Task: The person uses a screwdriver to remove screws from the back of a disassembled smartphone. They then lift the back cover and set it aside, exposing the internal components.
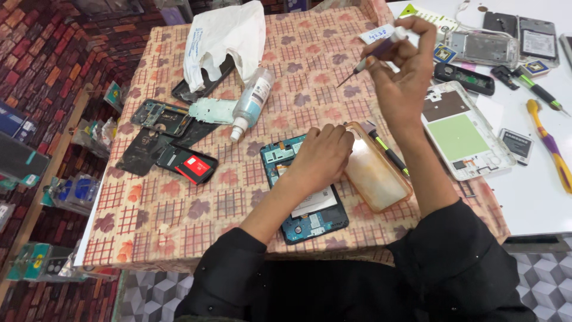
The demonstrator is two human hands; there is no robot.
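— What are the hands doing?
— The left hand (322,156) presses flat on the opened phone (304,191) on the table (179,220); its grip holds nothing. The right hand (400,71), raised above, pinches a small screwdriver (363,64).
— Advice?
— Keep the phone pinned, tip upright.
— Any labels?
— A white tag (376,34) by the right fingers; a red-labelled battery (193,167) left.

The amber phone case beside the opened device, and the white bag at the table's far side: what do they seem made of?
The amber see-through phone case looks like soft glossy plastic or silicone: light glares off it and the cloth shows through. The white crumpled bag looks like thin plastic film, creased and slightly sheer. The left hand rests next to the case.
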